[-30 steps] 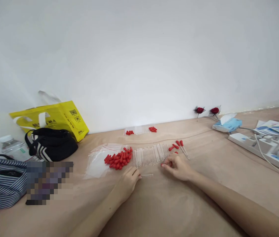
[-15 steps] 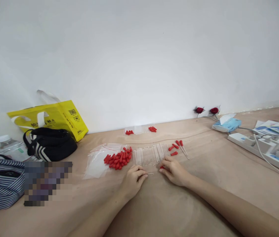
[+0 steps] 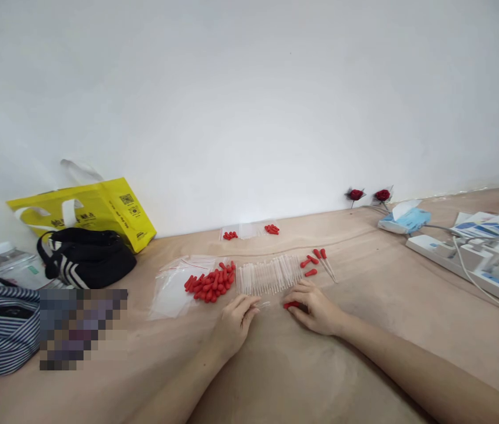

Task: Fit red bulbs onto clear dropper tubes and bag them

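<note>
Head view. Left hand [image 3: 234, 321]: pinching one tube [image 3: 265, 305]. Right hand [image 3: 314, 310]: closed around one red bulb [image 3: 291, 305], apart from the tube. Beyond: tube row [image 3: 269, 277], bulb heap [image 3: 210, 285] beside it. Step, apparently: pairing the two; next move calls for aligning ends.

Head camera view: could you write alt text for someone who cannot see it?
A person's left hand holds a thin clear tube and the right hand a red bulb-shaped cap, close together over a tan tabletop. Just beyond lie a row of similar tubes and a heap of matching red caps; a yellow, white-handled bag stands at left.
</note>
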Available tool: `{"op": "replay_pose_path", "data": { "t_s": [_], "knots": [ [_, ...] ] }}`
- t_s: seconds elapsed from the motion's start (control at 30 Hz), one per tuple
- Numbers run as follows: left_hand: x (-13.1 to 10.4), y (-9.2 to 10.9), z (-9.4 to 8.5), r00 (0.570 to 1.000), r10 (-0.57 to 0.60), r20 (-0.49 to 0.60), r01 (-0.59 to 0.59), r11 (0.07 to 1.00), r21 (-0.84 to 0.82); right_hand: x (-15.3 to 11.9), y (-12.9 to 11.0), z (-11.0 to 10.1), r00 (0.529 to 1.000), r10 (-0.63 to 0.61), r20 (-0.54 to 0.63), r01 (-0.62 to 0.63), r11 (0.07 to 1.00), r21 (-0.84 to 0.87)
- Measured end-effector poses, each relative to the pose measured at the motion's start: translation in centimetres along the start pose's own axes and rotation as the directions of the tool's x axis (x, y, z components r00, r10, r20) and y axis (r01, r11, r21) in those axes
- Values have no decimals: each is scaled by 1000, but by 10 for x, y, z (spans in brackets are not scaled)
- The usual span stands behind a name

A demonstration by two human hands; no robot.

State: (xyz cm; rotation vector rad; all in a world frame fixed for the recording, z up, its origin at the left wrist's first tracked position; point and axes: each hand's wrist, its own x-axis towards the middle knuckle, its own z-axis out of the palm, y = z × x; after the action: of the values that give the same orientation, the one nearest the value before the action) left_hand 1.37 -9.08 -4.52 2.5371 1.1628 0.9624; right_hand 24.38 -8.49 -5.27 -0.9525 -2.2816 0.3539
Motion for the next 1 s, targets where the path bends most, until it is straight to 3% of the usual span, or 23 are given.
{"op": "replay_pose_path", "data": {
  "t_s": [0.2,0.43,0.8,1.0],
  "knots": [
    [0,-2,3,999,27,-36,-28,999,-16,-1,3,3,996,94,-9,-94,991,-92],
    [-2,-1,5,999,34,-3,-34,999,-7,2,-10,11,992,119,-30,-113,982,154],
    [0,-1,6,994,103,-26,-104,994,-42,4,-17,9,987,162,-8,-157,968,196],
    [1,1,5,995,86,-42,-89,993,-71,4,-16,10,990,140,-8,-136,971,195]
  ]
}}
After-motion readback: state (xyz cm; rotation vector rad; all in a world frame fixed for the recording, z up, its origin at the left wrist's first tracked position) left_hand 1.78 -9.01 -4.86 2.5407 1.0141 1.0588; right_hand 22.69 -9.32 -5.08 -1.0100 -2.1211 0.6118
